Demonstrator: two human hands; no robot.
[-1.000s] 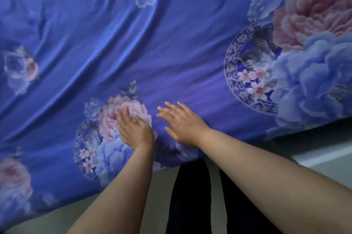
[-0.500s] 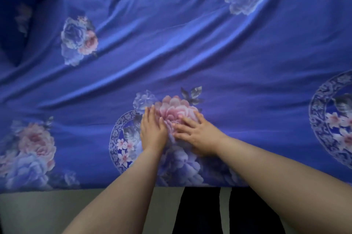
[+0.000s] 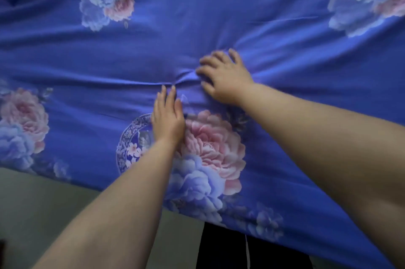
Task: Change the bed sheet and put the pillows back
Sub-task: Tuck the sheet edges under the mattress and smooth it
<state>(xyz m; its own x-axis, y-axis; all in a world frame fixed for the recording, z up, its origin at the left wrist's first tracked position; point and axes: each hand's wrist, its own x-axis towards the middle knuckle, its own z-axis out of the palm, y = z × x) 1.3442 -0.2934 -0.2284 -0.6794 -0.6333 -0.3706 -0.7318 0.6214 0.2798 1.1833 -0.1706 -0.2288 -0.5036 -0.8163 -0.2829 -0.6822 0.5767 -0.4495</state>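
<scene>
blue floral bed sheet [image 3: 241, 27] spread out, left hand [image 3: 167, 118] flat on it, fingers straight, right hand [image 3: 225, 78] just beyond — fingers spread, pressing a bunched fold

Blue bed sheet [image 3: 219, 16] (pink-and-blue peonies)

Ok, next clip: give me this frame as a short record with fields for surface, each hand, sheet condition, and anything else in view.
surface: blue floral bed sheet spread over the bed
left hand: left hand lies flat on the sheet, fingers straight, by the pink printed flower
right hand: right hand presses on the sheet, fingers spread and slightly bent, farther in than the left
sheet condition: fold bunched between the two hands; long creases run across the fabric
pillows: none in view
other: pale floor below the sheet's edge; dark trousers at the bottom
</scene>
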